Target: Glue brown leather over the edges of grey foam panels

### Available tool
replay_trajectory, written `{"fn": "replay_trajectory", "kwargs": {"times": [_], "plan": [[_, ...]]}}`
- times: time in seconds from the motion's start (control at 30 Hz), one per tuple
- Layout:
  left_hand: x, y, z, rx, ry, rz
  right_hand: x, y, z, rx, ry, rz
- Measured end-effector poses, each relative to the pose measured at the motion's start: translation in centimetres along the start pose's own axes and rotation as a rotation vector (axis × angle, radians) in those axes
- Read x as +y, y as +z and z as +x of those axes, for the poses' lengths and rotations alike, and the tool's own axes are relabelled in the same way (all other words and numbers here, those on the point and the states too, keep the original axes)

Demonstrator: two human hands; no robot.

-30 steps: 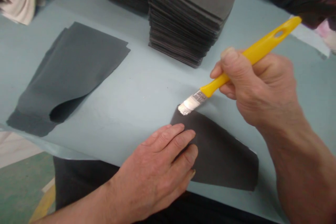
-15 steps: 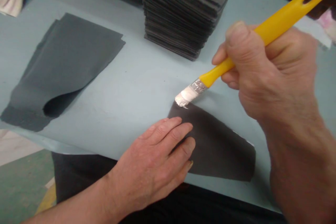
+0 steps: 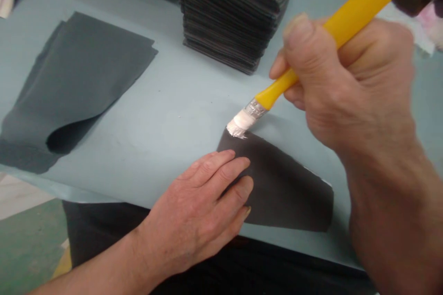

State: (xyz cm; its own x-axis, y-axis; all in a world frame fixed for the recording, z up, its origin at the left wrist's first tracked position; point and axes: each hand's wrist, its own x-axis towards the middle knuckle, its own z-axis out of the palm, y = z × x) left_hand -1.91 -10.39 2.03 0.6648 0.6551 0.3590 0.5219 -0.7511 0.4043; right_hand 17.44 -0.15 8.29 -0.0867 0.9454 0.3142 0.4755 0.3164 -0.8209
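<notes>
A dark grey cut sheet (image 3: 284, 189) lies near the front edge of the pale blue table (image 3: 180, 115). My left hand (image 3: 204, 207) rests flat on the sheet's left part, fingers stretched out and pressing it down. My right hand (image 3: 346, 83) is closed round the yellow handle of a brush (image 3: 311, 41). The brush's white, glue-laden bristles touch the sheet's far left corner.
A tall stack of dark sheets (image 3: 235, 4) stands at the back centre. To the left lie a few loose dark grey sheets (image 3: 76, 83), the top one curled at its near edge. Pale cloth shows at the far left corner, dark material at the back right.
The brush tip has stayed at the sheet's far corner, shifting slightly left. My right hand looms larger and higher. My left hand keeps its place on the sheet.
</notes>
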Motion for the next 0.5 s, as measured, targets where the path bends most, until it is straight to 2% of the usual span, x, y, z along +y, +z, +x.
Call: {"fn": "replay_trajectory", "kwargs": {"times": [0.17,0.3,0.5], "plan": [[-0.1,-0.1,0.0,-0.016,0.017,0.031,0.3,0.5,0.3,-0.028,0.018,0.007],[-0.1,-0.2,0.2,-0.012,0.040,0.047,0.8,-0.6,0.2,-0.075,0.011,-0.025],[-0.1,-0.3,0.2,-0.034,0.025,0.042,1.4,-2.0,-0.6,-0.069,0.017,-0.070]]}}
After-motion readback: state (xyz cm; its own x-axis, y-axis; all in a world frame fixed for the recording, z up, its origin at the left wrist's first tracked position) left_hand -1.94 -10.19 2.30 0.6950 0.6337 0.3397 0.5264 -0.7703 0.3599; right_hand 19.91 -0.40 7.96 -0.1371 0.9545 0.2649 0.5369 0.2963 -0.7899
